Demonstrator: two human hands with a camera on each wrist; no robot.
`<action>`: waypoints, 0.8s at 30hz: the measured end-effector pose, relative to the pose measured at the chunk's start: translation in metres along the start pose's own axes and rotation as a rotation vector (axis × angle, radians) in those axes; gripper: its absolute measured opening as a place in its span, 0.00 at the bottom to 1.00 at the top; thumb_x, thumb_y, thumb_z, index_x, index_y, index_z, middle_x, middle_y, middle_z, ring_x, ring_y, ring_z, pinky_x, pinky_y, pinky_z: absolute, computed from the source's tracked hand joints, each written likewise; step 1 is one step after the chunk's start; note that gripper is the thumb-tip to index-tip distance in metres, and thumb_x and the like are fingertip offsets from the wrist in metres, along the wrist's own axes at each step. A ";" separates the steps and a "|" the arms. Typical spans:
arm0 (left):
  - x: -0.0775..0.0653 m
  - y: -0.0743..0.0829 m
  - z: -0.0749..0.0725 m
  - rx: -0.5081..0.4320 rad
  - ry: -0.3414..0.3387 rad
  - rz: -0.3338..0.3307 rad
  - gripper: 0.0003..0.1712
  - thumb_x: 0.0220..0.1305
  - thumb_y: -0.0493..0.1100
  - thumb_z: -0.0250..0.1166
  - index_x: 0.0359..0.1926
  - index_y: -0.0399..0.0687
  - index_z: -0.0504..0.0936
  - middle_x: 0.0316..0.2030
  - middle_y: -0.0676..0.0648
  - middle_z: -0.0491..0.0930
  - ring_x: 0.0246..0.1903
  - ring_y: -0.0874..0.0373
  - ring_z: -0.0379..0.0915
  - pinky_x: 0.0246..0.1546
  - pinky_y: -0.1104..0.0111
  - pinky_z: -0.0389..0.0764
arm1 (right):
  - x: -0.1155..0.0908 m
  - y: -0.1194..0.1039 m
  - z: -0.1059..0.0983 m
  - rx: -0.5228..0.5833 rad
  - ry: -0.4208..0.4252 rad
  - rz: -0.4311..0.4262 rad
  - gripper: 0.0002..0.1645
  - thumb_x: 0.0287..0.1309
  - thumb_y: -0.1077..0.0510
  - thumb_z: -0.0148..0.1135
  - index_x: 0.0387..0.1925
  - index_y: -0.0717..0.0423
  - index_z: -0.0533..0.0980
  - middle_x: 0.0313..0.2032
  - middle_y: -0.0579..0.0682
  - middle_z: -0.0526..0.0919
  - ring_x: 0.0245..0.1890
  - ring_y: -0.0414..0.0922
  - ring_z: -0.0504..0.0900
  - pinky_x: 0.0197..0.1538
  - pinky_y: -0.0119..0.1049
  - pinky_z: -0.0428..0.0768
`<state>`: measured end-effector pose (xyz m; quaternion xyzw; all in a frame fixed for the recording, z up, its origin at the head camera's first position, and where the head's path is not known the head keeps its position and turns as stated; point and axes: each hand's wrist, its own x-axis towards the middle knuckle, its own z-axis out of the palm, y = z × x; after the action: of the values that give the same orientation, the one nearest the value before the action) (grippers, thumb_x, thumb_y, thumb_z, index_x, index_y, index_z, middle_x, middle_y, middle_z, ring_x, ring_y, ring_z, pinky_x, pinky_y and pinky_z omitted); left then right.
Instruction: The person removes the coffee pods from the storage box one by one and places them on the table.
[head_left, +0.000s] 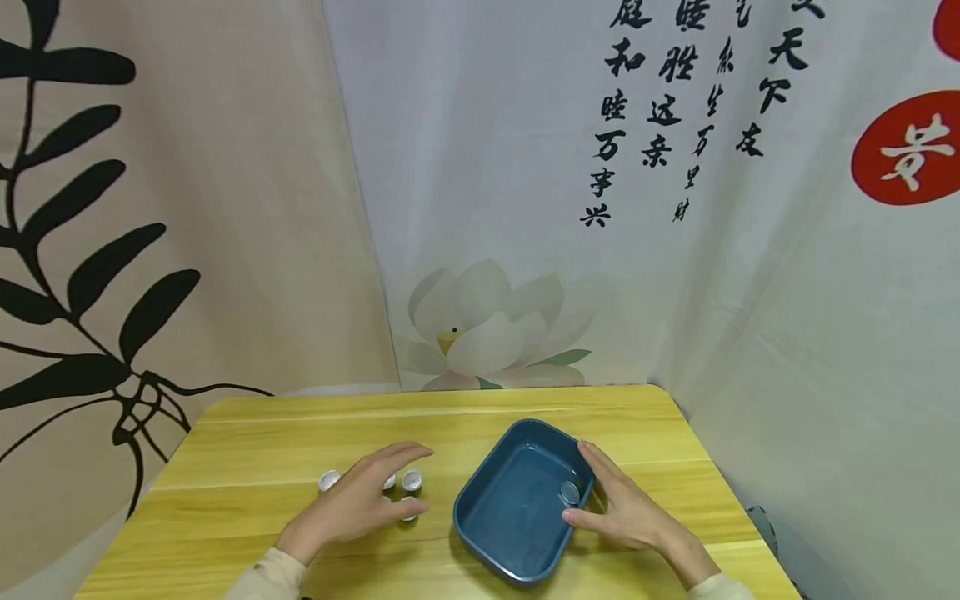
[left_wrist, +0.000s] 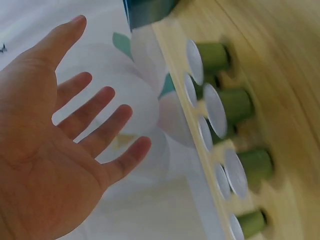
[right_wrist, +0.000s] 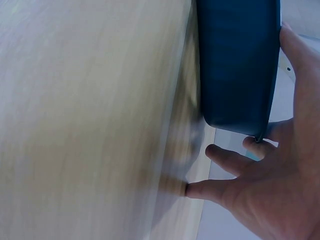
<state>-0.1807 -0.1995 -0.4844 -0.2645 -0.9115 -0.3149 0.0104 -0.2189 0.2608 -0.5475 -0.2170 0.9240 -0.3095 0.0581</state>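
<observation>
Small green coffee capsules (left_wrist: pixel 235 105) with flat white tops stand together on the table. Above them, in the head view, my left hand (head_left: pixel 352 500) hovers with thumb and fingers spread, partly covering the group. Its palm (left_wrist: pixel 45 150) shows bare in the left wrist view. To its right sits a deep blue rectangular dish (head_left: pixel 510 525), turned at an angle. One capsule (head_left: pixel 570 493) lies inside by the right wall. My right hand (head_left: pixel 630 504) holds the dish at that side, thumb and index finger on the rim, other fingers (right_wrist: pixel 215 189) spread outside it.
The wooden table (head_left: pixel 300 425) carries the dish and capsules. Behind it hangs a pale curtain (head_left: pixel 487 208) printed with a flower and black writing, and another curtain side (head_left: pixel 825 350) runs along the right edge.
</observation>
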 end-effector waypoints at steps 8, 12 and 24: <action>0.035 0.022 0.018 0.013 -0.062 0.093 0.40 0.75 0.58 0.77 0.81 0.55 0.77 0.79 0.46 0.78 0.78 0.45 0.77 0.76 0.43 0.82 | 0.001 0.000 0.000 0.007 0.003 -0.003 0.72 0.66 0.27 0.76 0.93 0.55 0.48 0.92 0.63 0.51 0.88 0.71 0.59 0.80 0.78 0.69; 0.054 0.034 0.025 0.042 -0.103 0.142 0.40 0.76 0.61 0.76 0.81 0.56 0.77 0.79 0.47 0.78 0.78 0.48 0.77 0.77 0.46 0.82 | 0.001 0.000 0.000 0.007 0.007 -0.002 0.73 0.66 0.27 0.76 0.92 0.56 0.49 0.91 0.64 0.51 0.88 0.71 0.59 0.81 0.78 0.69; 0.106 0.064 0.048 0.110 -0.206 0.239 0.36 0.78 0.57 0.75 0.80 0.58 0.78 0.78 0.49 0.79 0.76 0.50 0.79 0.77 0.46 0.82 | 0.001 0.000 -0.001 0.035 -0.018 0.012 0.72 0.67 0.28 0.75 0.93 0.53 0.47 0.92 0.65 0.49 0.88 0.72 0.58 0.80 0.79 0.68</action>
<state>-0.2339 -0.0792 -0.4667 -0.4011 -0.8856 -0.2320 -0.0314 -0.2205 0.2608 -0.5464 -0.2133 0.9192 -0.3232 0.0721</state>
